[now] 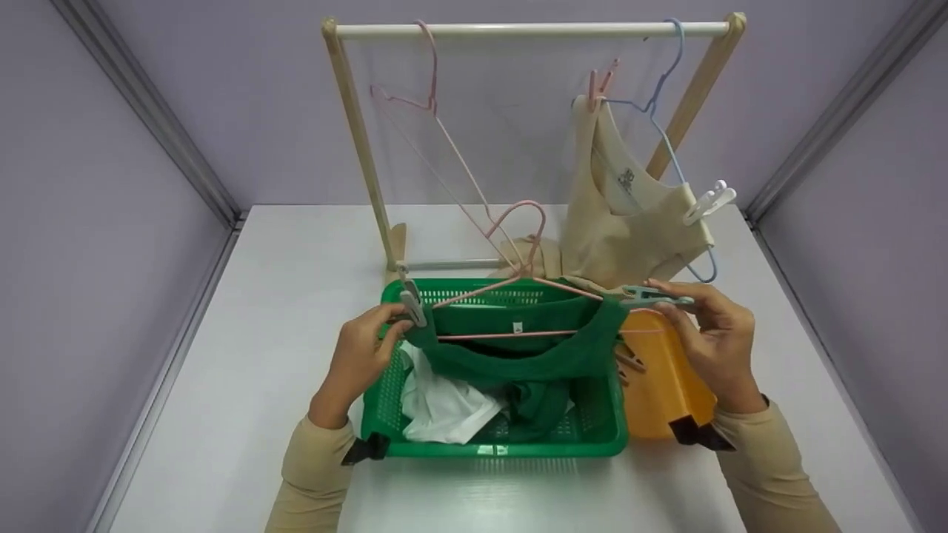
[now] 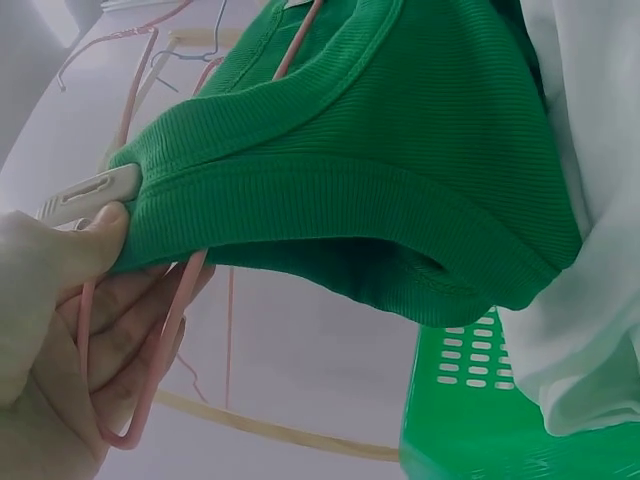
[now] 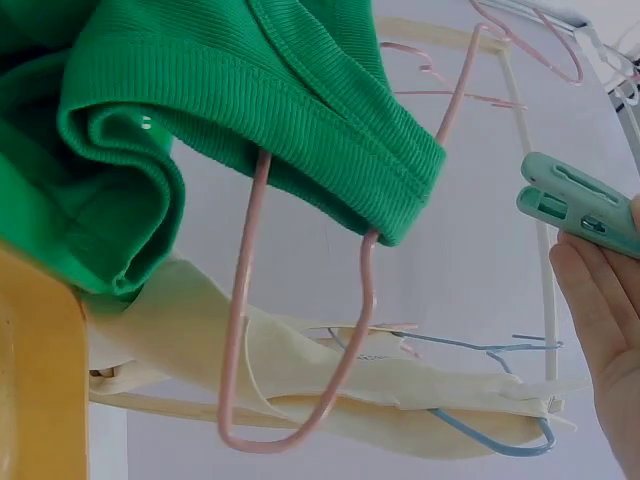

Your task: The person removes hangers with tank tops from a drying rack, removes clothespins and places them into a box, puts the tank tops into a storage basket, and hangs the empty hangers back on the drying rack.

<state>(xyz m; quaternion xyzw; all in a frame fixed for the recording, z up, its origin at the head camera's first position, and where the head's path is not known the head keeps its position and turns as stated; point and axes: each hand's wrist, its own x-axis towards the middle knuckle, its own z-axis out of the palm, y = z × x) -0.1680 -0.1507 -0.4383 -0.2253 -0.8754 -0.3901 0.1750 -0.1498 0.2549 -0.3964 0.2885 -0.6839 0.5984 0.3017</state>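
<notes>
A green ribbed tank top (image 1: pixel 511 363) hangs on a pink hanger (image 1: pixel 524 272) above the basket. My left hand (image 1: pixel 363 355) pinches its left strap, thumb in front and fingers behind, beside a white clothespin (image 2: pixel 90 195) clipped there. The hanger's end loop (image 2: pixel 150 390) passes in front of those fingers. With thumb and fingers my right hand (image 1: pixel 711 337) holds a pale green clothespin (image 3: pixel 580 205) near the other strap. In the right wrist view this clothespin is apart from the fabric, and the hanger's right end (image 3: pixel 265 440) sticks out past the strap.
A green basket (image 1: pixel 496 448) holds white cloth (image 1: pixel 448 407). Right of it, an orange container (image 1: pixel 659 385) has clothespins (image 1: pixel 629 359) at its edge. Behind, a rack (image 1: pixel 518 30) carries another pink hanger (image 1: pixel 432 104) and a beige top (image 1: pixel 615 237) pegged on a blue hanger (image 1: pixel 670 152).
</notes>
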